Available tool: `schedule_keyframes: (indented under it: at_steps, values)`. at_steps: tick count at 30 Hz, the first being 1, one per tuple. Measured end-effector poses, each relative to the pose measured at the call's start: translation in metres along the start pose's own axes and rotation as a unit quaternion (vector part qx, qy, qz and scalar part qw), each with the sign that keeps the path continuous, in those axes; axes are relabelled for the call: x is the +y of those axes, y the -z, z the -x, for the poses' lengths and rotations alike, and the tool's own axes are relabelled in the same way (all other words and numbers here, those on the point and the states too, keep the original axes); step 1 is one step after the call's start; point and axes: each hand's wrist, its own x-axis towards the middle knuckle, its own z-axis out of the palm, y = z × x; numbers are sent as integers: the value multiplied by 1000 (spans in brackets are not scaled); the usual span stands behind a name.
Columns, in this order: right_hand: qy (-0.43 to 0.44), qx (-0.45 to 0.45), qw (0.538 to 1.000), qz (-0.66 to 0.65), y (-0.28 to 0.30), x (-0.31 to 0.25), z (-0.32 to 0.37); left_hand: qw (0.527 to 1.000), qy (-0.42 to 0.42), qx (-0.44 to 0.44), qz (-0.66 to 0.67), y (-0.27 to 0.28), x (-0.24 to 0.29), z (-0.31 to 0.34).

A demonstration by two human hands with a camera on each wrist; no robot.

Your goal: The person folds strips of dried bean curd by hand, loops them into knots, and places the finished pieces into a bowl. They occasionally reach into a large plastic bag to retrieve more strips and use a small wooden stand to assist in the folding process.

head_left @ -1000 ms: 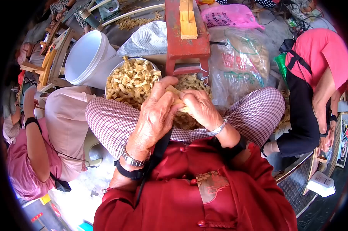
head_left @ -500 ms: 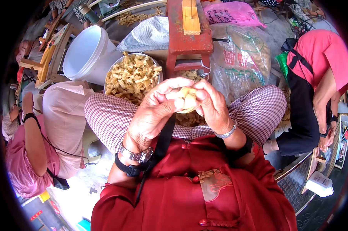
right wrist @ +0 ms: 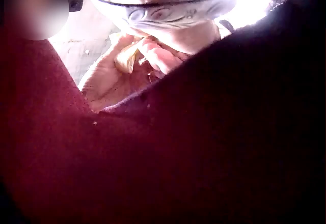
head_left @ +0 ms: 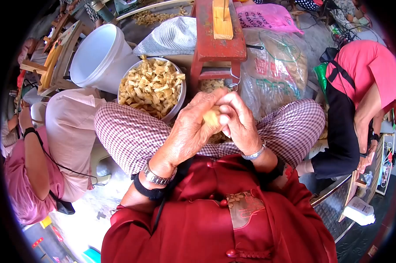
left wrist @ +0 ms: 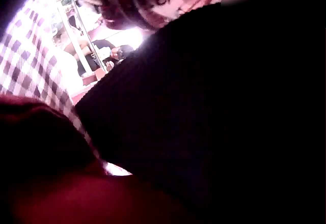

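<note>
- floor (head_left: 82, 208): pale, bright at lower left; one person in a pink top (head_left: 33, 168) sat to the left, one in a coral top (head_left: 366, 72) bent over at the right.
- ahead stood a red stool (head_left: 220, 51) bearing a wooden block (head_left: 223, 28); a white bucket (head_left: 124, 59) and a metal basin (head_left: 182, 94) stood to its left.
- the yellow piece (head_left: 212, 118) was between the two hands, above the lap, partly hidden by fingers.
- left hand (head_left: 189, 127): curled round the piece. right hand (head_left: 242, 122): thumb and fingers pinched its near side. both wrist views were mostly dark cloth; the right one showed a yellowish strip within the fingers.
- risks, as judged: too hard a pinch could tear or crush the piece; a loose one could let it slip into the lap. a knee shifting left could knock the basin and spill its heap.
- count: one piece in hand, one basin, one bucket, one stool, one block. the knotted pieces (head_left: 152, 85) in the basin overlapped too much to count.
</note>
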Motion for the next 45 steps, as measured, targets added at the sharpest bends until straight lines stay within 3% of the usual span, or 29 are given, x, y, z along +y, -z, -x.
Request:
schedule_keyframes:
  at_steps: [3,4,7,8,10,13,14,16,17,19,23,24,30,33,43,45]
  values:
    - [7,37,999,30,-6,-8,1,963,113,39,243,-7,-5,3]
    - [7,53,998,18,-8,-8,1,971,137,0,196,2,-1,2]
    - [27,78,996,31,-8,-4,2,901,126,-34,413,-2,-11,4]
    - [30,86,995,45,-6,-3,3,906,136,-34,400,-3,-10,5]
    - [17,49,997,62,4,-1,8,856,164,-53,488,0,-8,2]
    - [42,109,989,89,10,-3,16,808,179,-57,559,9,-9,1]
    - [-7,144,987,78,18,-3,22,798,178,-46,574,13,-13,3]
    - [-19,155,983,94,37,-3,29,776,175,-49,604,18,-17,4]
    - [-28,130,985,111,41,-5,31,773,179,-40,607,19,-19,3]
    - [41,74,967,240,36,-6,26,766,190,-30,613,17,-21,0]
    - [55,75,945,314,32,-5,22,865,256,-17,431,16,-23,2]
    - [73,70,939,329,33,-2,22,866,265,18,424,11,-24,3]
    - [101,30,930,353,25,-2,20,867,283,35,409,14,-23,3]
    - [126,27,922,364,24,-2,18,878,250,51,404,15,-21,3]
    - [244,10,881,405,34,-20,15,849,208,137,465,28,-10,12]
    - [285,17,866,410,36,-24,10,873,182,84,445,35,-13,13]
